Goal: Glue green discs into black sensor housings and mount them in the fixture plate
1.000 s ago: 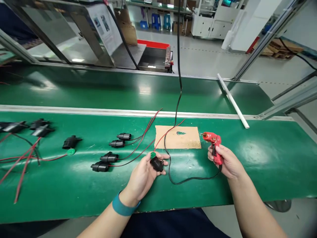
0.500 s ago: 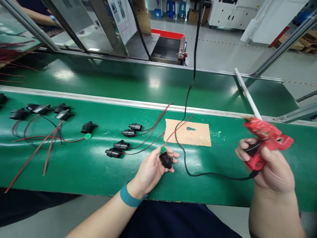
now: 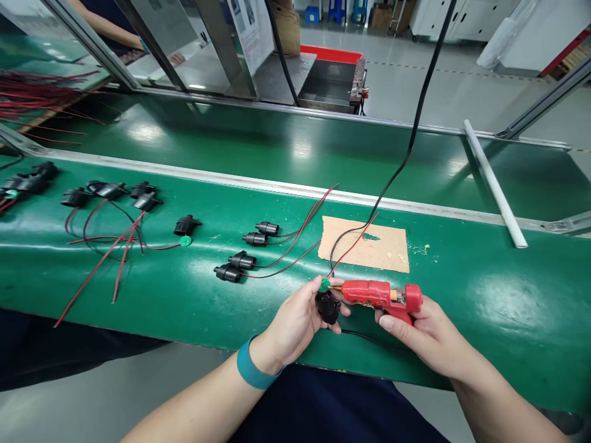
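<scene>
Glue gun [image 3: 379, 294] swung down to black part [image 3: 327, 307], L hand [image 3: 295, 323] holding.

Bare bench to the right, parts and wires to the left.

The left hand [image 3: 295, 320], closed round a small black part [image 3: 329, 307], and the right hand [image 3: 425, 335], gripping the glue gun [image 3: 378, 294], meet at the front edge. Right of the cardboard sheet [image 3: 388, 246] the bench [image 3: 508, 289] lies bare up to the white tube [image 3: 494, 181] slanting across the far belt. The gun's black cord [image 3: 406, 154] hangs down over the sheet. Red and black wires [image 3: 314, 212] run left to four black parts [image 3: 242, 255]; farther left, more parts [image 3: 111, 192] and loose wire trails crowd the bench.
</scene>
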`<state>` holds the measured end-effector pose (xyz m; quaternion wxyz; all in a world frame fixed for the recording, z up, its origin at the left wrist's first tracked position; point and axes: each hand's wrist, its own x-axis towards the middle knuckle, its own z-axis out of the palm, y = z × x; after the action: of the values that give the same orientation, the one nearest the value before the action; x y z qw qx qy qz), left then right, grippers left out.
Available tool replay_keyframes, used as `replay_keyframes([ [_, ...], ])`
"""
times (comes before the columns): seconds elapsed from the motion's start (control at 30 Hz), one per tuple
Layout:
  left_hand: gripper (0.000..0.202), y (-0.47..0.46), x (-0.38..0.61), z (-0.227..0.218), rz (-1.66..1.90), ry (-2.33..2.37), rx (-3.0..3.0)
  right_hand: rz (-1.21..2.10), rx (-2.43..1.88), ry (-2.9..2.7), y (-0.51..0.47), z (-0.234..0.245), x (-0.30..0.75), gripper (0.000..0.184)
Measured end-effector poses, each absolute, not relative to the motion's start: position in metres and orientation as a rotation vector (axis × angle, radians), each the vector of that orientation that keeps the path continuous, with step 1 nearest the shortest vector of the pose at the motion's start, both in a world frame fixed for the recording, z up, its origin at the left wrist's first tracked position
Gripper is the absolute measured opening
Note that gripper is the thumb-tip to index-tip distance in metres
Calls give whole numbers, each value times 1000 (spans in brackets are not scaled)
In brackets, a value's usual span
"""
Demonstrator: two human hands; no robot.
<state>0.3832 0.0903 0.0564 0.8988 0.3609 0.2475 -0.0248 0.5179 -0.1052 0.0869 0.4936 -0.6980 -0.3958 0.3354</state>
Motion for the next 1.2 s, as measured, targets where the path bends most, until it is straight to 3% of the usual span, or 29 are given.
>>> replay_keyframes([
  [0.27, 46, 89, 382, 60, -83, 511, 744, 820, -1711, -1129, -99, 89, 518, 38],
  [1.2, 54, 86, 376, 57, -131, 474, 824, 772, -1851, -1196, -101, 96, 515, 35],
])
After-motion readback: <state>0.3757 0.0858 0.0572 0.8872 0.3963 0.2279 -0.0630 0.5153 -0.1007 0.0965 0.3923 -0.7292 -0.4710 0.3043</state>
